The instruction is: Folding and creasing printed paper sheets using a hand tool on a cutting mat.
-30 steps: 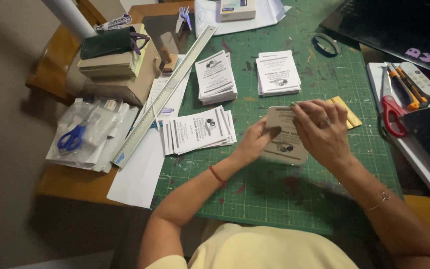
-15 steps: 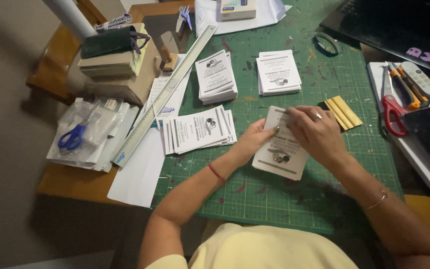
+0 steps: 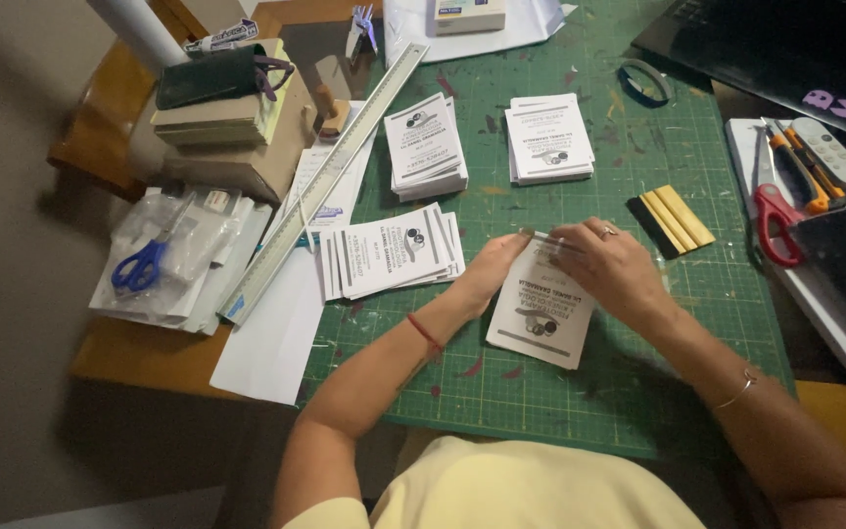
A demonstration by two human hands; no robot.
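— Starting with what holds things: anything on the counter (image 3: 129, 353) with something inside it?

— A clear plastic bag (image 3: 183, 260) at the left edge holds blue-handled scissors (image 3: 141, 266) and some papers. At the right, a white tray (image 3: 815, 304) carries red-handled scissors (image 3: 774, 220), an orange utility knife (image 3: 797, 168) and a white remote (image 3: 829, 149).

— And what lies around the work?

— On the green cutting mat (image 3: 580, 392) there are three stacks of printed cards: a fanned one (image 3: 389, 253) just beside the left forearm and two squared ones (image 3: 425, 145) (image 3: 548, 137) further up. A long metal ruler (image 3: 330, 176) runs diagonally along the mat's left border. A small yellow squeegee (image 3: 676, 217) sits just right of the hands; nothing stands in between.

— Where is the card being handled?

— The printed card (image 3: 540, 313) lies flat on the mat, directly under both hands. The left hand (image 3: 492, 269) pinches its upper left edge, the right hand (image 3: 611, 266) grips the upper right, fingers curled over the top. Both are closed on it, nearly touching each other.
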